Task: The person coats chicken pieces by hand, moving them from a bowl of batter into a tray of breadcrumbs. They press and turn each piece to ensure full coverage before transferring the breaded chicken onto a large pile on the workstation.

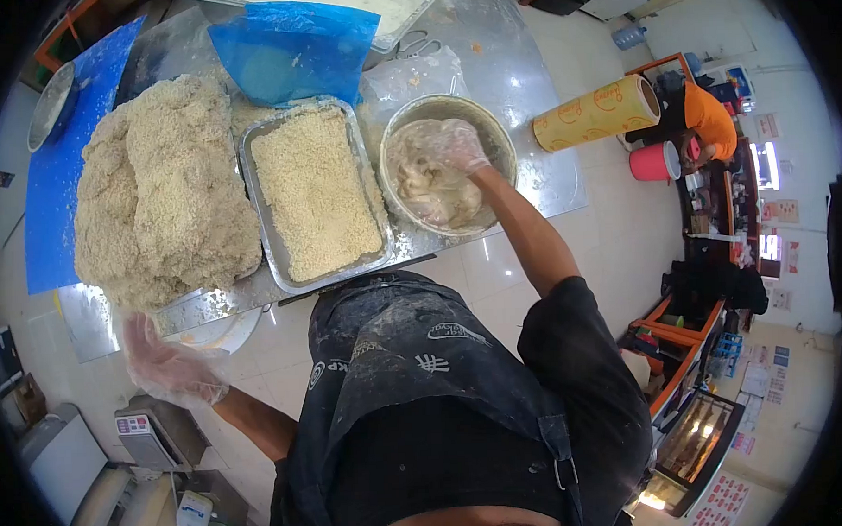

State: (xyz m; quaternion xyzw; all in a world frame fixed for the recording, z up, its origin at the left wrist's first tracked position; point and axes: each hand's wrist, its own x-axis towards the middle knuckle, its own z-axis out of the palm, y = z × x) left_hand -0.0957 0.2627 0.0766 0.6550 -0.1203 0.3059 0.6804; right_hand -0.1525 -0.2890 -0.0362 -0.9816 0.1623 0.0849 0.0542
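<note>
My right hand [460, 146], in a clear plastic glove, reaches into a round metal pot [508, 158]. Pale pieces of raw meat [430, 205] lie there in a murky, greyish liquid. The fingers of that hand are partly hidden at the surface of the mix. My left hand [169, 360], also gloved, hangs past the table's near edge with its fingers stretched out, holding nothing. Just above it rises a big mound of crumb-covered pieces [172, 179]. Between mound and pot, a rectangular metal tray [282, 277] holds pale crumbs [317, 192].
A blue plastic bag [298, 49] stands behind the tray, near scissors [416, 46]. A large yellow roll of wrap [597, 116] lies right of the pot. At far left sits a metal bowl [52, 106]. Farther right, a person in orange [708, 123] is beside a red bucket [654, 162].
</note>
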